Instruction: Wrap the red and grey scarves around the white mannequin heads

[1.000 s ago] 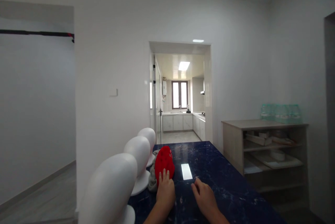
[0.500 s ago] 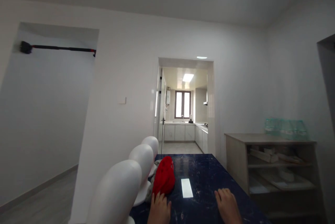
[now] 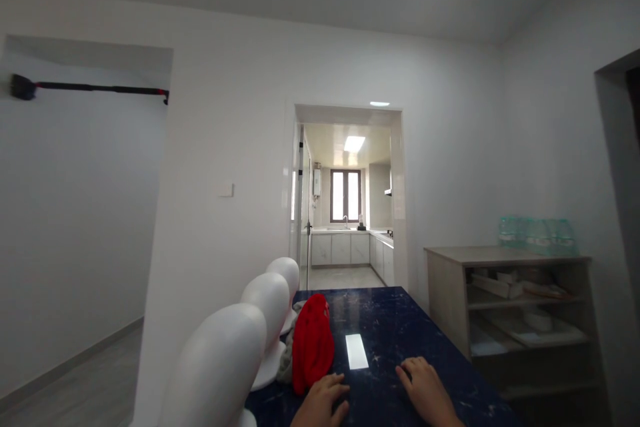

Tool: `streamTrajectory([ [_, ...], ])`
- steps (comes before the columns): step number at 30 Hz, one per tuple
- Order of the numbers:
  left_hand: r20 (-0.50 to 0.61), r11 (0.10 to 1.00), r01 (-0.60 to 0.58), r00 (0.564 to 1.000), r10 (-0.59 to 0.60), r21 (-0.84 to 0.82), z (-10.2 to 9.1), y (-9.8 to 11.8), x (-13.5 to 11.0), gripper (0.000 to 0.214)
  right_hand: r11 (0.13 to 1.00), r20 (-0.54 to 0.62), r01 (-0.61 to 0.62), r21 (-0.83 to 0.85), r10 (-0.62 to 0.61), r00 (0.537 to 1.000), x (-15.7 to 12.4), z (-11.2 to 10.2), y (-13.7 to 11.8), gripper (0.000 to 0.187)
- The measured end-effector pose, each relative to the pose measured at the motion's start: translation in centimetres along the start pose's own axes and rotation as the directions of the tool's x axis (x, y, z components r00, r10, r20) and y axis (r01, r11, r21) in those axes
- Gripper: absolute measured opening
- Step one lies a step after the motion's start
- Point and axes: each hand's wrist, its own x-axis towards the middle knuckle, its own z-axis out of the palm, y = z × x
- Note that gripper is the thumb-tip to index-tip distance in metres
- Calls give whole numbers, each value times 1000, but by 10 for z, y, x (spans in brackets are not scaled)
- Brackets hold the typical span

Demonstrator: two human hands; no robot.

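Table [image 3: 400, 327]: dark blue, marbled, shiny; it carries everything here.
Heads [image 3: 217, 364]: three white blank forms stand in a row along the left edge, probably to carry hats.
Hat [image 3: 313, 344]: red knit, soft and slumped, lying beside the middle head, over a grey cloth [image 3: 287, 364].
Left hand [image 3: 320, 404]: fingers loosely curled, holding nothing, just beside the hat's near end.
Right hand [image 3: 425, 390]: flat on the table, fingers spread, empty.

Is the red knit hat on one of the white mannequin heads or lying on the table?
On the table: the red hat lies beside the bare mannequin heads.
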Motion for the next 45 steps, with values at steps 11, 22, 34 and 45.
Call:
streamTrajectory([
  [11,-103,995,6,995,-16,-95,-4,8,-9,32,999,14,-29,26,28,999,-2,-4,-2,43],
  [22,-96,995,20,995,-29,-95,-10,17,-12,33,999,14,-35,29,35,999,0,-1,2,41],
  [34,-115,993,4,993,-18,-119,-8,12,-11,31,998,31,-39,40,38,999,0,-1,3,43],
  [45,-111,989,4,994,-20,-148,-11,14,-11,35,999,34,-35,15,35,999,-1,-3,1,42],
])
